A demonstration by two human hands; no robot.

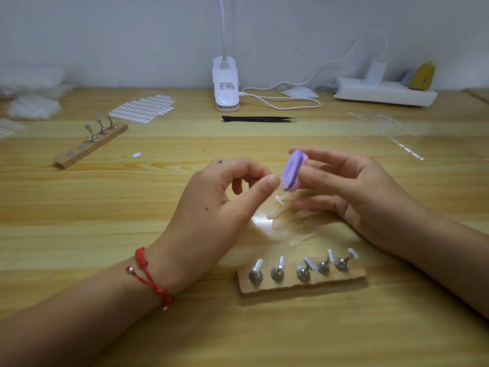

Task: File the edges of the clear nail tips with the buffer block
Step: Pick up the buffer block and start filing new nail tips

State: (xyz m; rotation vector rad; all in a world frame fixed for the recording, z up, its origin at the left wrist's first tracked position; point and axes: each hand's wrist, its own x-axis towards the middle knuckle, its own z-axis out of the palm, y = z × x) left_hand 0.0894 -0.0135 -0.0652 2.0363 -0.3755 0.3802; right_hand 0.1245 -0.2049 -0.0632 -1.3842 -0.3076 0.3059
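Head view, from the left edge: heaps of clear plastic bits point(31, 107) lie blurred on the wooden table point(79, 207). Next comes a slim wooden strip point(91, 145) carrying three upright metal stands and two round metal discs, and beyond it a sheet of small white oval stickers point(144, 109); one loose white oval point(136, 155) lies nearer. The left hand point(211, 207), with a knotted red cord bracelet point(150, 278) at the wrist, has thumb and forefinger pinched together right against the buffer block point(292, 170); whether a nail tip sits in that pinch cannot be told. The block is a small oval pad, purple on its face with a pink layer behind, held upright above the table by the right hand point(346, 189) between thumb and fingers. Under the hands several clear nail tips point(280, 221) lie glossy on the wood. Nearer the camera, a second wooden strip point(301, 280) bears five metal stands. Farther back are a white clip lamp point(226, 83), black tweezers point(258, 119) and a white power strip point(385, 92).
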